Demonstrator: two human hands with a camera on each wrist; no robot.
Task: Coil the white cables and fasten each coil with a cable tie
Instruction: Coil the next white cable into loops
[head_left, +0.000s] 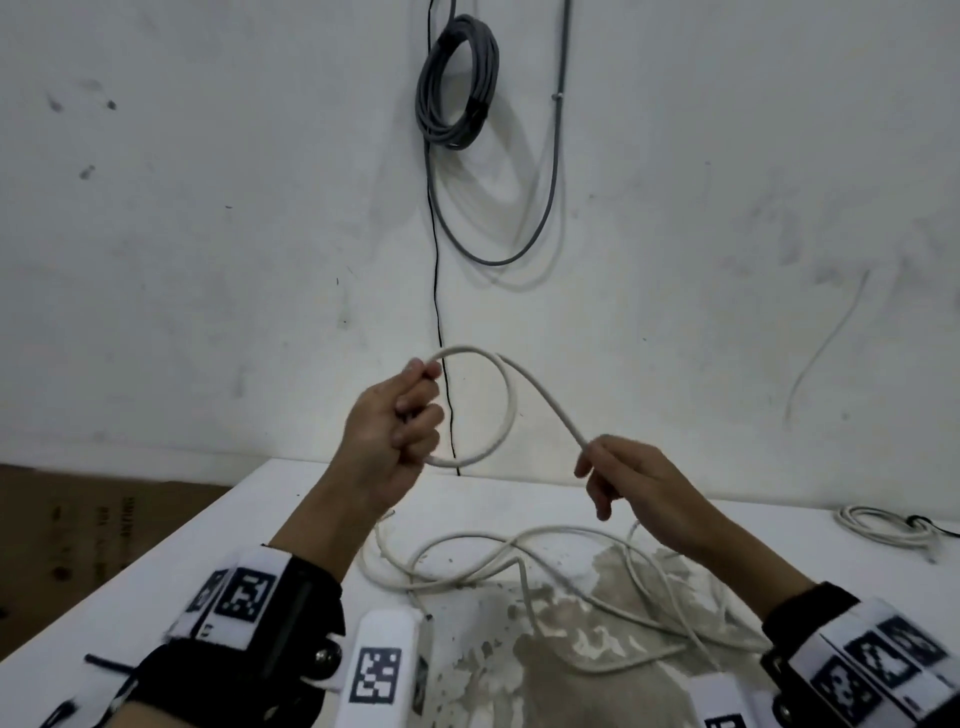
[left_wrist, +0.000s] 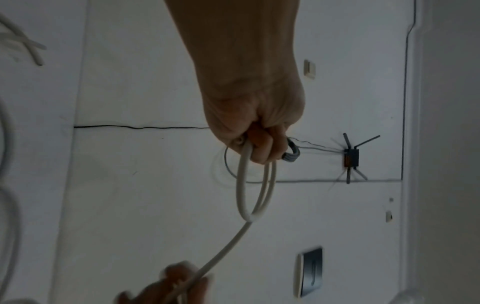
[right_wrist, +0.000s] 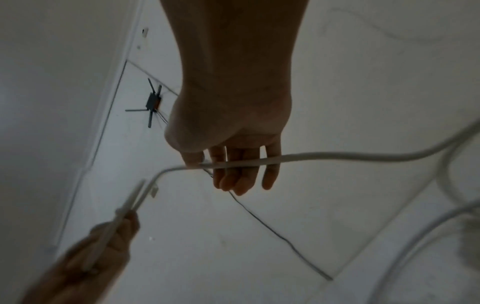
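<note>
Above the table, my left hand (head_left: 415, 410) grips one loop of the white cable (head_left: 511, 405) in a fist. The wrist view shows that fist (left_wrist: 257, 144) with the loop (left_wrist: 242, 195) hanging out of it. From the loop the cable runs down to my right hand (head_left: 589, 462), which pinches it between thumb and forefinger. In the right wrist view the cable (right_wrist: 311, 155) lies across the fingers of that hand (right_wrist: 197, 162), which are loosely straight. The rest of the cable (head_left: 519, 551) lies in loose bends on the white table (head_left: 260, 519).
A tied coil of white cable (head_left: 883, 525) lies at the table's far right. A thin black strip (head_left: 101, 661) lies by my left wrist. On the wall hang a grey cable coil (head_left: 457, 83) and a thin black wire (head_left: 436, 260). The tabletop is stained (head_left: 571, 649) near me.
</note>
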